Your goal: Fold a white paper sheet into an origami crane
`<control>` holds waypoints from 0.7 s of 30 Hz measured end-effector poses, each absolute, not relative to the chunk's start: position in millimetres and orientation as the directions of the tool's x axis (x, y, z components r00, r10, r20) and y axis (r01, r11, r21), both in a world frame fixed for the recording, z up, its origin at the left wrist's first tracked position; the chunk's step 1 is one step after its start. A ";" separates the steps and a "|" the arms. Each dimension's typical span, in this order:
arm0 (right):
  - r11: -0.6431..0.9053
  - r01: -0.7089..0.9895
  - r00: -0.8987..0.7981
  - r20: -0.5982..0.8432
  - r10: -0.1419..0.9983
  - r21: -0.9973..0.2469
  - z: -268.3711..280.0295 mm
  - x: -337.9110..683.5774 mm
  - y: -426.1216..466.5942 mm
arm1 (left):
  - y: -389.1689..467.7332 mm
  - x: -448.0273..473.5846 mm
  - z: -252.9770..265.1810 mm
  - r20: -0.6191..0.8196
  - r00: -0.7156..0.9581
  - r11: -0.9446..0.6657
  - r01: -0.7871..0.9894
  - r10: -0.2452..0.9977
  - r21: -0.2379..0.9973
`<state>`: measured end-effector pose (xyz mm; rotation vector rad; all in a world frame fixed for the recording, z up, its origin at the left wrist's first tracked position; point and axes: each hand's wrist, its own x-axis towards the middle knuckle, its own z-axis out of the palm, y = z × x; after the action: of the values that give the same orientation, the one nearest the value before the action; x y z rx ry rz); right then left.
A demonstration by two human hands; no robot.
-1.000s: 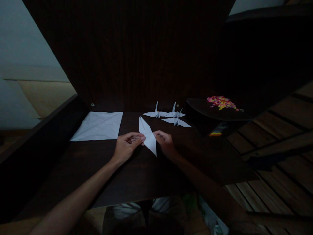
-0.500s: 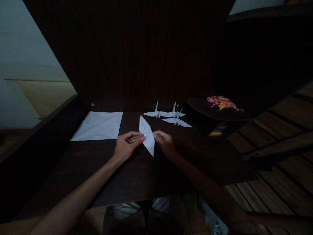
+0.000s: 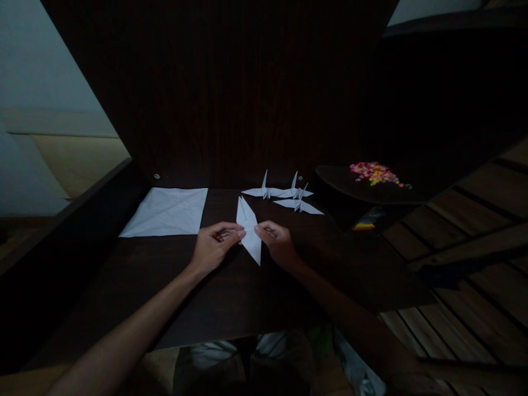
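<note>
A white folded paper (image 3: pixel 251 234), long and diamond-shaped with a split upper point, is held between both hands above the dark table. My left hand (image 3: pixel 214 242) pinches its left edge at the middle, thumb on top. From the other side, my right hand (image 3: pixel 277 239) grips the right edge, its thumb lying on the paper's face. Three finished paper cranes stand behind: a left crane (image 3: pixel 264 192), a middle crane (image 3: pixel 293 192) touching it, and a front crane (image 3: pixel 298 205). A creased white paper sheet (image 3: pixel 169 212) lies flat beyond my left hand.
A heap of small colourful pieces (image 3: pixel 375 172) sits on a dark curved shelf (image 3: pixel 330 175) at the right. A dark upright panel (image 3: pixel 231 99) rises behind the table (image 3: pixel 198 308). A raised side board (image 3: pixel 70 214) borders the left, and wooden slats (image 3: pixel 454 308) lie at the right.
My right thumb has moved left onto the face of the folded paper. The right side of the paper has narrowed, and its upper split shows wider. My left hand keeps its hold.
</note>
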<state>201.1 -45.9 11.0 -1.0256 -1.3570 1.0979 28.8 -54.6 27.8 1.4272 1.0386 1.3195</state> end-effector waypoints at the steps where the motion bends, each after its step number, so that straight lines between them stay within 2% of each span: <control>1: 0.212 0.001 -0.067 0.212 0.975 -0.977 10.6 201.0 -46.2 | -54.7 28.6 28.5 0.236 0.082 -0.237 0.002 0.968 0.972; 12: 0.211 -0.014 0.041 0.210 0.977 -0.977 12.3 197.4 -48.2 | -53.3 29.6 25.8 0.259 0.096 -0.254 -0.068 0.961 0.965; 16: 0.177 -0.066 -0.006 0.178 0.984 -0.982 10.6 198.1 -45.7 | -55.3 32.6 21.2 0.278 0.150 -0.263 -0.115 0.949 0.958; 21: 0.135 -0.096 -0.055 0.141 0.989 -0.986 9.0 196.3 -43.3 | -55.9 35.5 18.5 0.337 0.118 -0.328 -0.092 0.934 0.940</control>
<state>196.3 -43.3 9.0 -1.0103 -1.2484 1.1931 35.5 -55.9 18.5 1.4569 0.8769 1.3817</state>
